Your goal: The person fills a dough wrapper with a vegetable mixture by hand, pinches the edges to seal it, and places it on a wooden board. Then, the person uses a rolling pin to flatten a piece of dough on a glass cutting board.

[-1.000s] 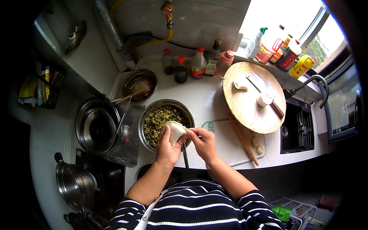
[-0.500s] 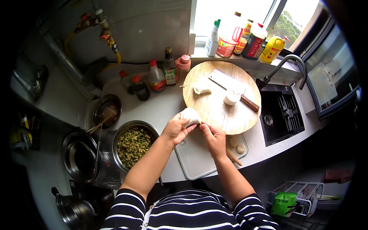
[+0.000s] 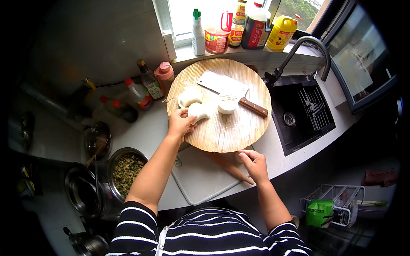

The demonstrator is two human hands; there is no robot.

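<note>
My left hand (image 3: pixel 181 123) is closed on a stuffed dumpling (image 3: pixel 200 112) low over the left part of the round wooden board (image 3: pixel 230 138). A second white dumpling (image 3: pixel 189 98) lies on the board just beyond it. At the near edge of the board, my right hand (image 3: pixel 255 165) pinches at a small round piece of dough (image 3: pixel 238 158), which its fingers partly cover. Beside that hand a wooden rolling pin (image 3: pixel 230 168) rests on the pale cutting board (image 3: pixel 200 181). A white cup of flour (image 3: pixel 227 106) and a cleaver (image 3: pixel 224 85) stand farther back on the round board.
A steel bowl of chopped green filling (image 3: pixel 127 170) stands on the left, beside other metal bowls (image 3: pixel 83 190). Bottles (image 3: pixel 149 81) line the back wall and the windowsill. To the right are a black sink (image 3: pixel 299 115) and a curved tap (image 3: pixel 314 40).
My left hand has carried the dumpling forward onto the round board beside the other one. My right hand has left it and come back to the dough pieces. The view has swung right.
</note>
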